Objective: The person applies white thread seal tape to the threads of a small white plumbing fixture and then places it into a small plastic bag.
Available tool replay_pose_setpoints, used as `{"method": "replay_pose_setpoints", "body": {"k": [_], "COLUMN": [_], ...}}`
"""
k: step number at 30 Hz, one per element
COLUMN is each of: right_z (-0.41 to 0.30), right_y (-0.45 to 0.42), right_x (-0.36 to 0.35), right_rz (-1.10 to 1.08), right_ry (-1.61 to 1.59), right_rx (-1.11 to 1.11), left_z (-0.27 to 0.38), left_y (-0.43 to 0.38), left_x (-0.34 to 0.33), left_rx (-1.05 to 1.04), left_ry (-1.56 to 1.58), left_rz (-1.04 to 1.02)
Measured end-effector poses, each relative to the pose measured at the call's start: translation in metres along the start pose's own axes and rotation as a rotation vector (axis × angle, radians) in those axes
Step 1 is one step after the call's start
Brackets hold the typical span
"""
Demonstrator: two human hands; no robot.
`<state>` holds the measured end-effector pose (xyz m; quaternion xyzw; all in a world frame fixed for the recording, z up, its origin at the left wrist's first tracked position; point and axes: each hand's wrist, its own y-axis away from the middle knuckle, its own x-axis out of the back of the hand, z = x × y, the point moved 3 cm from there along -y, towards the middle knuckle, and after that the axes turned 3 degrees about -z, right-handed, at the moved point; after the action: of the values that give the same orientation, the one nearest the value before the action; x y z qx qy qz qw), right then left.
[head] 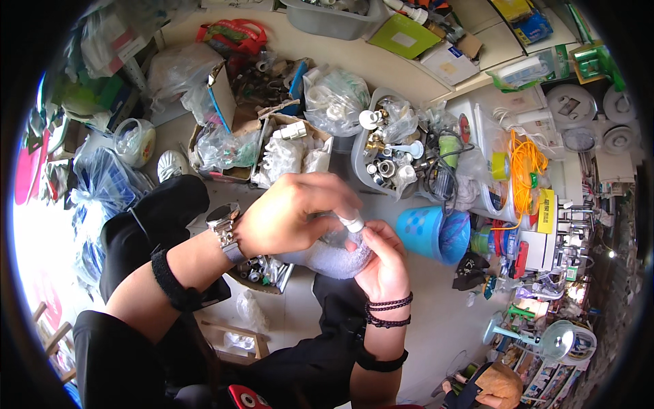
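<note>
My left hand (286, 212), blurred by motion and with a watch at its wrist, has its thumb and fingertips at a small white plastic cap or fitting (353, 225). Something translucent shows under its fingers. In my right hand (383, 255), which wears dark bead bracelets, lies a curved, fuzzy, pale lavender-grey piece (340, 262). The right thumb and fingers press round it just below the white part. How the two parts join is hidden by the fingers. Both hands are close together above my knees.
Beyond the hands stand open cardboard boxes (258, 148) of wrapped parts and a grey tub (360, 158) of metal and plastic fittings. A blue bin (419, 230) is on the right. A box of metal parts (286, 278) sits below. A person (485, 386) is at the lower right.
</note>
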<state>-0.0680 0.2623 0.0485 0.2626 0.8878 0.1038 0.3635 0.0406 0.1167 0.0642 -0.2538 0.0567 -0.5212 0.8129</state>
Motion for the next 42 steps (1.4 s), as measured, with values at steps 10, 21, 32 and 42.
{"method": "replay_pose_setpoints", "body": {"k": [10, 21, 32, 42], "right_z": [0.002, -0.001, -0.005, 0.003], "right_y": [0.002, 0.005, 0.007, 0.004], "right_x": [0.011, 0.003, 0.013, 0.021], "right_rz": [0.105, 0.188, 0.09, -0.002], "right_ry": [-0.024, 0.259, 0.257, -0.093], "right_rx": [0.11, 0.286, 0.118, -0.016], "left_z": [-0.004, -0.02, -0.008, -0.004], "left_y": [-0.002, 0.003, 0.002, 0.003], "left_x": [0.0, -0.008, -0.002, -0.002], "left_rx": [0.259, 0.575, 0.07, -0.1], "left_ry": [0.292, 0.261, -0.022, -0.056], "left_rz": [0.076, -0.074, -0.023, -0.067]}}
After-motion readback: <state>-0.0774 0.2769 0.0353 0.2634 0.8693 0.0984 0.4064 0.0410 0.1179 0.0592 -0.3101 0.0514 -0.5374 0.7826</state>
